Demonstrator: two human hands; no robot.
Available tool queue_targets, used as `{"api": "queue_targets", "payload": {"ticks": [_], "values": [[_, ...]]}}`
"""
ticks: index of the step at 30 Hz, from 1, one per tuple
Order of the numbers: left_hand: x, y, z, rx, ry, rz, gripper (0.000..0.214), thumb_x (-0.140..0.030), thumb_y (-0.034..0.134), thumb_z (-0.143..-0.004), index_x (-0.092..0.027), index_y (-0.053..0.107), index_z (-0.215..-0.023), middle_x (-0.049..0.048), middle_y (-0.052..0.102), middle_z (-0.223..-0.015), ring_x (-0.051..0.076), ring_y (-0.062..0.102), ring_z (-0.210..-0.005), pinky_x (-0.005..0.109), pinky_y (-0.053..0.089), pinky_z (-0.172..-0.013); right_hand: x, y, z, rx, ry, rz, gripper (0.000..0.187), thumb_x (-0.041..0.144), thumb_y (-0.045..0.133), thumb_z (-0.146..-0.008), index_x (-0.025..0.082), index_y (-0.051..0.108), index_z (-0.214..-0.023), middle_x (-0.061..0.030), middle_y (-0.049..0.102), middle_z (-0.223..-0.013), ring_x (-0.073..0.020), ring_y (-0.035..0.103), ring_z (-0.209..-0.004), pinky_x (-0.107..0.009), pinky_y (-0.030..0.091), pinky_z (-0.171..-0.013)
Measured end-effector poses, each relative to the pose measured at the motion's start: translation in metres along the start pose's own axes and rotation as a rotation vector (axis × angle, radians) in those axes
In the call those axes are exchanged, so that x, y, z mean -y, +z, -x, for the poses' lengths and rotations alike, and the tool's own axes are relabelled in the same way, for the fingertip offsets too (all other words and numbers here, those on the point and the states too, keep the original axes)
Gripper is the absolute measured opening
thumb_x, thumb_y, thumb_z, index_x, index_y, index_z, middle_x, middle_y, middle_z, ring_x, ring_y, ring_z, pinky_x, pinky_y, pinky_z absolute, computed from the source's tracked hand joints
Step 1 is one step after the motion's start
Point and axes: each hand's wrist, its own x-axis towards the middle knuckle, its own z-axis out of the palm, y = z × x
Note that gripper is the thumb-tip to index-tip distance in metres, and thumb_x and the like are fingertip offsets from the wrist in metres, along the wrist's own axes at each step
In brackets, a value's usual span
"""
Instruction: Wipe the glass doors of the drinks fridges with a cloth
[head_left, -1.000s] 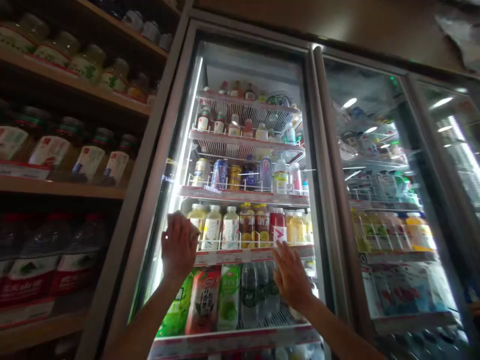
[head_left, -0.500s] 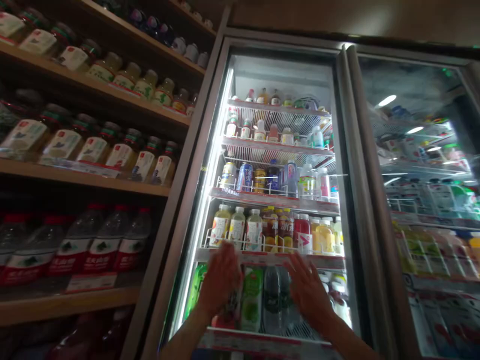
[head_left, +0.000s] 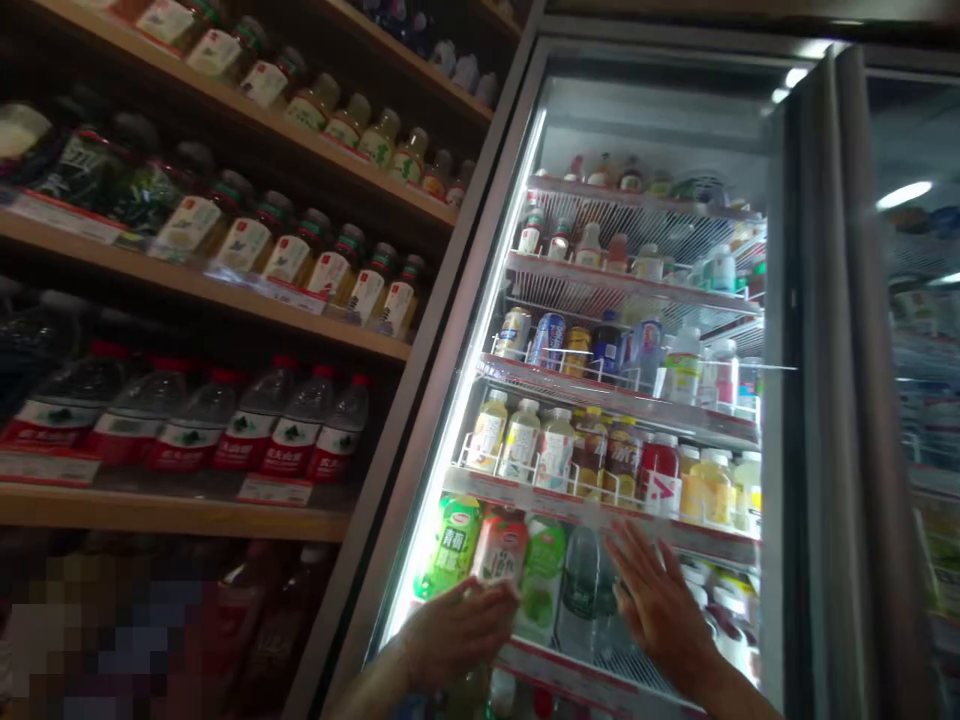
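My left hand [head_left: 463, 632] is held out flat, fingers stretched and close together, with nothing in it. It is in front of the lower shelf, nearest a red-labelled drink container [head_left: 501, 548] and a green one [head_left: 546, 565]. My right hand [head_left: 664, 605] has its fingers spread, palm toward the cooler, and holds nothing. Just left of it stand large clear bottles [head_left: 586, 575] with dark labels. Whether either hand touches glass cannot be made out. Another green drink container [head_left: 452, 540] stands at the shelf's left end.
The upright drinks cooler [head_left: 814, 330] has wire shelves of bottles and cans. To the left, wooden shelves [head_left: 225, 510] carry red-capped water bottles [head_left: 294, 430] and labelled jars [head_left: 330, 268]. A second cooler section [head_left: 919, 400] is at the right. A blurred-out patch covers the lower left corner.
The view has swung left, so the cooler appears farther right. My left hand has dropped lower and tipped toward horizontal. My right hand stays raised with spread fingers.
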Motion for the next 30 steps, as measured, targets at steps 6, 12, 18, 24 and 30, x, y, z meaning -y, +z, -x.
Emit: {"api": "queue_targets", "payload": {"ticks": [6, 12, 18, 24, 30], "values": [[0.023, -0.002, 0.002, -0.06, -0.622, -0.215, 0.04, -0.021, 0.044, -0.087, -0.012, 0.047, -0.127, 0.0162, 0.039, -0.143, 0.027, 0.017, -0.141, 0.045, 0.029, -0.108, 0.01, -0.008, -0.021, -0.043, 0.015, -0.009, 0.069, 0.02, 0.038, -0.088, 0.021, 0.006, -0.149, -0.0075, 0.026, -0.152, -0.0253, 0.021, -0.141, -0.049, 0.028, -0.107], [-0.001, 0.0, -0.003, -0.01, -0.168, -0.063, 0.034, -0.028, 0.043, -0.089, -0.026, 0.051, -0.122, 0.0009, 0.035, -0.147, 0.018, 0.023, -0.14, 0.036, 0.025, -0.111, 0.025, -0.012, -0.029, -0.044, -0.088, -0.026, 0.069, 0.018, 0.039, -0.085, 0.022, 0.012, -0.148, -0.0066, 0.024, -0.152, -0.0241, 0.02, -0.141, -0.046, 0.026, -0.108], [0.029, 0.007, -0.05, -0.17, -0.592, -0.187, 0.046, -0.025, 0.041, -0.089, -0.013, 0.039, -0.133, 0.0157, 0.027, -0.15, 0.026, 0.015, -0.142, 0.046, 0.024, -0.109, 0.017, -0.008, -0.037, -0.049, -0.006, -0.055, 0.069, 0.019, 0.039, -0.087, 0.022, 0.009, -0.149, -0.0075, 0.028, -0.151, -0.0246, 0.024, -0.139, -0.047, 0.024, -0.11], [0.066, 0.006, -0.09, -0.18, -0.51, -0.15, 0.044, -0.029, 0.04, -0.09, -0.016, 0.04, -0.132, 0.0115, 0.029, -0.15, 0.021, 0.012, -0.142, 0.04, 0.027, -0.108, 0.01, -0.006, -0.037, -0.065, 0.038, -0.069, 0.066, 0.02, 0.038, -0.088, 0.021, 0.013, -0.148, -0.0075, 0.032, -0.149, -0.0251, 0.025, -0.139, -0.047, 0.025, -0.109], [0.05, 0.018, -0.127, -0.141, -0.305, -0.109, 0.047, -0.029, 0.04, -0.089, -0.015, 0.038, -0.134, 0.0109, 0.025, -0.151, 0.023, 0.012, -0.142, 0.042, 0.025, -0.109, -0.003, -0.013, -0.027, -0.109, 0.101, -0.043, 0.068, 0.019, 0.038, -0.089, 0.022, 0.005, -0.149, -0.0074, 0.029, -0.151, -0.024, 0.02, -0.141, -0.047, 0.025, -0.109]]}}
